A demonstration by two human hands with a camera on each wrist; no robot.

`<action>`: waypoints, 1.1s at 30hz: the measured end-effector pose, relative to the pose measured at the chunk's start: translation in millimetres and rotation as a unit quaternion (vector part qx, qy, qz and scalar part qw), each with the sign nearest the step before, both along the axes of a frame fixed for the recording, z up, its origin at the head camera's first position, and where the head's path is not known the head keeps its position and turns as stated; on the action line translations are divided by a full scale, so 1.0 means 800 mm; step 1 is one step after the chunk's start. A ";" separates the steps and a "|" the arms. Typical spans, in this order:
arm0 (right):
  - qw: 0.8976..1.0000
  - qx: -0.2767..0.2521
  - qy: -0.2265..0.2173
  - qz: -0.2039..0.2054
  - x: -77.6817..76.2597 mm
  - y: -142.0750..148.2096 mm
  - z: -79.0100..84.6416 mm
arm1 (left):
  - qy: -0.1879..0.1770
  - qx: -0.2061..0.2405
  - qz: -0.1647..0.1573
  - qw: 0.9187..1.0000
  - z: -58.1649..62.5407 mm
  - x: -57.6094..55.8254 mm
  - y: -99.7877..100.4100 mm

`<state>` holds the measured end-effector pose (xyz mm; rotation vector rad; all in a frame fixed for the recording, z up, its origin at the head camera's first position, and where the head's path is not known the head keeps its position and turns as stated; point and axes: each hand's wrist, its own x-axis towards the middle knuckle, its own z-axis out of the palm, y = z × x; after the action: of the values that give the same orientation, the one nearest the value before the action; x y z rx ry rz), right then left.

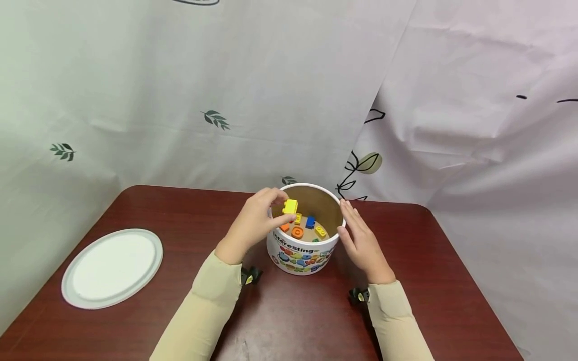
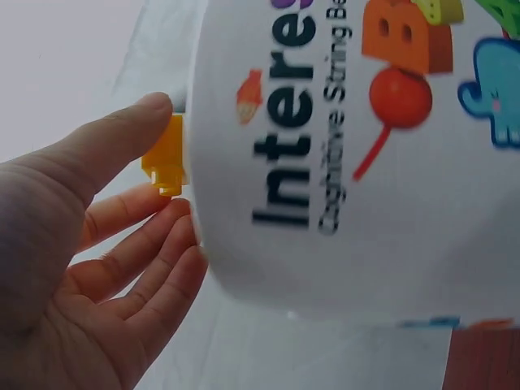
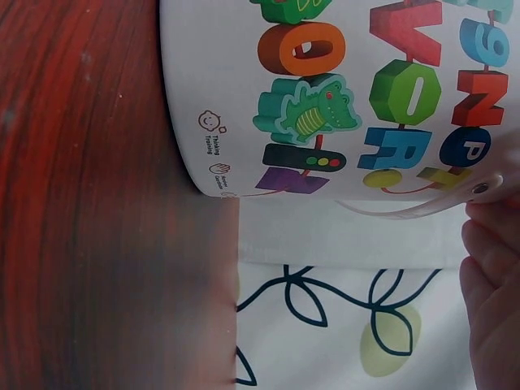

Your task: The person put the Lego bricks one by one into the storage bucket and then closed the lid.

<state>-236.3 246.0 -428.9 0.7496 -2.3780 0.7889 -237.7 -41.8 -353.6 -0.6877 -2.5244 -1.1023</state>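
A white round bucket (image 1: 303, 258) printed with letters and toy pictures stands on the table, its top uncovered. Over the left part of its rim, my left hand (image 1: 255, 220) pinches a yellow toy brick (image 1: 290, 206) between thumb and fingers; the left wrist view shows the same yellow brick (image 2: 166, 154) at the bucket's edge. My right hand (image 1: 363, 245) rests against the right side of the rim with its fingers straight. Inside lie a blue brick (image 1: 310, 222), an orange ring-shaped piece (image 1: 296, 232), another yellow brick (image 1: 320, 231) and other small pieces, some partly hidden.
A white round lid (image 1: 113, 268) lies on the left side of the dark red table (image 1: 289, 321). Behind the table hangs a pale cloth (image 1: 289, 100) with leaf prints. A white handle (image 3: 398, 213) hangs at the bucket's side in the right wrist view.
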 end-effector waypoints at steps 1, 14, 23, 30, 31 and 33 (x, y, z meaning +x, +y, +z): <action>1.000 0.001 -0.002 -0.001 0.000 0.000 0.001 | -0.009 -0.005 -0.004 1.000 0.001 -0.002 0.004; 1.000 0.001 -0.003 -0.002 0.000 -0.002 -0.001 | -0.072 -0.104 -0.039 0.991 -0.005 -0.028 0.040; 1.000 -0.002 0.002 0.008 -0.002 -0.003 -0.003 | -0.050 -0.086 -0.041 0.994 -0.009 -0.030 0.043; 1.000 -0.003 0.006 0.006 -0.001 -0.002 0.000 | -0.001 -0.015 -0.019 1.000 -0.007 -0.023 0.028; 1.000 -0.003 0.007 0.006 -0.001 -0.002 0.000 | 0.010 -0.004 -0.018 1.000 -0.007 -0.022 0.025; 1.000 -0.002 0.009 0.005 -0.001 -0.001 0.000 | 0.028 0.014 -0.012 0.999 -0.007 -0.021 0.018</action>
<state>-236.9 244.9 -429.0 0.7635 -2.3591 0.7869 -254.4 -27.7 -359.3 -0.7332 -2.4554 -1.1075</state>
